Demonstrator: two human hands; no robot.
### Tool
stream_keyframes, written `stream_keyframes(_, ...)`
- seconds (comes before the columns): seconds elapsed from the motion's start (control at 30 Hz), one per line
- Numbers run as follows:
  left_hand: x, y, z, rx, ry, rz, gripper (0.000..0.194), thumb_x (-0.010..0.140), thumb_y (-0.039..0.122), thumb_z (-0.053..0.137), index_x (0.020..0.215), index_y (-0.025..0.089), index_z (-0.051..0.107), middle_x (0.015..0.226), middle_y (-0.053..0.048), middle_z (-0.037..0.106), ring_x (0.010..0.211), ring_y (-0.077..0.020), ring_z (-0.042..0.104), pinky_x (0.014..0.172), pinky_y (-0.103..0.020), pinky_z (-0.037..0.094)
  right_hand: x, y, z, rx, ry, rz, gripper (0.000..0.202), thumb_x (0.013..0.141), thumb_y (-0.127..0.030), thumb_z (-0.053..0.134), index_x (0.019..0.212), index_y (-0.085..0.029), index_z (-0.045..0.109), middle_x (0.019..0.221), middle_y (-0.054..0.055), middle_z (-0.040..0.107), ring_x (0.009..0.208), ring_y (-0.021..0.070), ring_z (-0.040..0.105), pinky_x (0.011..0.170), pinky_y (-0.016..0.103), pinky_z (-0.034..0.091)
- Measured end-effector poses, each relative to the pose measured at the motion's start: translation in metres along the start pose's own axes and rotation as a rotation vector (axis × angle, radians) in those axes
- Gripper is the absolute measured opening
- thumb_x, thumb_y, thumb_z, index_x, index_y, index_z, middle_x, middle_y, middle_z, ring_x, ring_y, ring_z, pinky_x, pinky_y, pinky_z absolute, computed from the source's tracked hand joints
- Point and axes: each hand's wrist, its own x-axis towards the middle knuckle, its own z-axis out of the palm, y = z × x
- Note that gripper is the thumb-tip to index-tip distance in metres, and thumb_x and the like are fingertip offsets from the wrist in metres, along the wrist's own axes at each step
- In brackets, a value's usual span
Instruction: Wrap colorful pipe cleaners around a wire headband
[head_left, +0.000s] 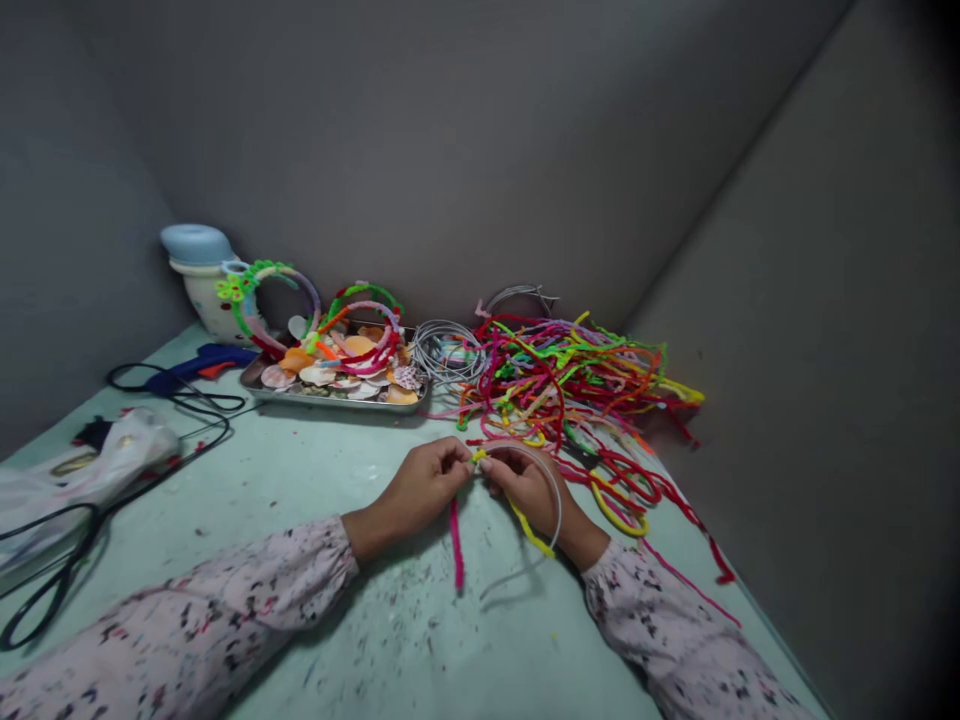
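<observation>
At the middle of the table, my left hand (427, 482) and my right hand (531, 492) meet with fingertips pinched together. Between them shows a small twist of yellow pipe cleaner (478, 456) around a thin grey wire (558, 500). The wire arcs over my right hand and curves down to the table. A yellow tail of the pipe cleaner hangs below my right fingers. Under my left fingers a magenta pipe cleaner (457, 545) hangs straight down. My left fingertips cover the wire's other end, so what lies inside that pinch is partly hidden.
Behind stand a metal tray (337, 402) of seashells with wrapped headbands (315, 290), a wire coil (450, 350) and a tangled pipe cleaner pile (577, 370). Leftward are a blue glue gun (199, 362), a black cord (225, 425), a plastic bag (135, 450) and a blue-lidded container (214, 300).
</observation>
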Motion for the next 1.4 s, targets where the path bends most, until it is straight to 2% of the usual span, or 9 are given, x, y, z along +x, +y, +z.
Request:
stream_keyframes(0.27,0.001,0.003,-0.001,-0.065,-0.002,-0.009,0.013,0.08,0.025,0.053,0.078,0.014,0.058,0.067,0.001,0.052,0.062,-0.0104,0.044,0.056,-0.022,0.033,0.002,-0.002,-0.004,-0.019,-0.043,-0.003,0.017,0.078,-0.03,0.063,0.089,-0.018,0.068,0.066,0.0,0.062,0.052,0.0111,0.055,0.049,0.023,0.046)
stream_keyframes(0.47,-0.004,0.011,0.0,-0.02,0.017,0.037,0.013,0.081,0.025,0.052,0.083,0.014,0.059,0.067,0.002,0.051,0.061,-0.0102,0.043,0.056,-0.022,0.033,0.001,-0.002,-0.005,0.1,-0.055,0.07,0.021,0.076,-0.031,0.066,0.093,-0.019,0.067,0.078,0.002,0.066,0.055,0.0114,0.057,0.051,0.024,0.049)
stream_keyframes(0.67,-0.007,0.015,-0.001,0.023,0.034,0.067,0.018,0.085,0.026,0.048,0.093,0.015,0.059,0.07,0.001,0.053,0.064,-0.0114,0.046,0.06,-0.023,0.036,0.0,-0.003,-0.005,0.07,-0.042,0.011,0.02,0.078,-0.031,0.064,0.094,-0.02,0.068,0.083,0.004,0.067,0.058,0.0124,0.058,0.053,0.025,0.051)
stream_keyframes(0.83,-0.006,0.015,-0.002,0.006,0.019,0.088,0.019,0.085,0.025,0.047,0.092,0.015,0.062,0.082,-0.002,0.06,0.076,-0.0142,0.053,0.07,-0.025,0.04,-0.001,-0.002,-0.006,-0.039,-0.017,-0.045,0.015,0.079,-0.028,0.062,0.09,-0.02,0.068,0.075,0.002,0.066,0.056,0.0126,0.058,0.053,0.024,0.05)
stream_keyframes(0.93,-0.005,0.015,-0.003,-0.032,0.018,0.046,0.019,0.083,0.026,0.048,0.089,0.015,0.063,0.081,-0.002,0.061,0.076,-0.0142,0.053,0.069,-0.024,0.04,-0.002,-0.002,-0.008,-0.126,-0.007,-0.114,0.015,0.08,-0.028,0.062,0.09,-0.02,0.069,0.081,0.004,0.068,0.063,0.0141,0.062,0.059,0.025,0.051)
stream_keyframes(1.13,-0.002,0.012,-0.003,-0.162,-0.018,-0.094,0.015,0.079,0.025,0.052,0.084,0.015,0.061,0.064,0.003,0.052,0.056,-0.0095,0.043,0.053,-0.021,0.033,-0.003,-0.005,-0.01,-0.275,0.017,-0.28,0.013,0.081,-0.022,0.061,0.09,-0.021,0.07,0.086,0.004,0.07,0.079,0.0172,0.064,0.076,0.03,0.05)
stream_keyframes(1.4,0.005,0.007,-0.009,-0.307,-0.107,-0.212,0.011,0.07,0.022,0.056,0.075,0.014,0.061,0.056,0.004,0.051,0.049,-0.0081,0.042,0.049,-0.021,0.031,-0.004,-0.008,-0.012,-0.357,-0.032,-0.341,0.012,0.083,-0.021,0.059,0.088,-0.022,0.07,0.083,0.003,0.07,0.078,0.0178,0.063,0.075,0.03,0.048)
